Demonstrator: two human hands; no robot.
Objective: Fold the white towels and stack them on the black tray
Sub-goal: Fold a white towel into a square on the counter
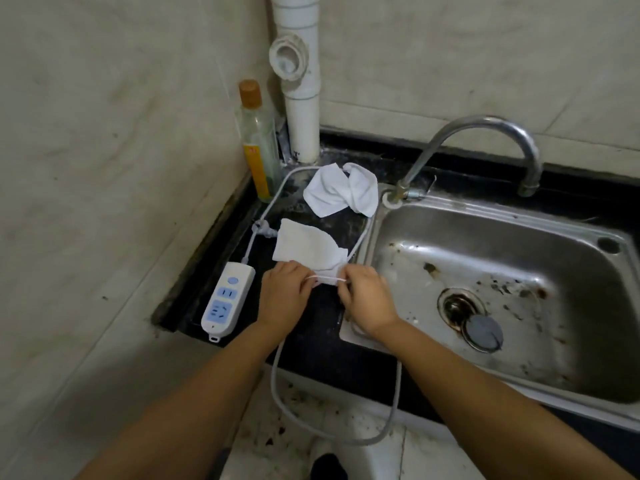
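Observation:
A small white towel (304,247) lies partly folded on the black counter (322,317), left of the sink. My left hand (284,292) and my right hand (367,296) pinch its near edge, a thin fold of cloth stretched between the fingertips. A second white towel (341,190) sits crumpled farther back near the tap's base. No black tray shows apart from the dark counter surface.
A white power strip (227,301) lies at the counter's left edge, its grey cable (391,410) looping around the towels and hanging over the front. A bottle (258,140) and white drain pipe (301,98) stand in the corner. The steel sink (502,289) and tap (485,133) fill the right.

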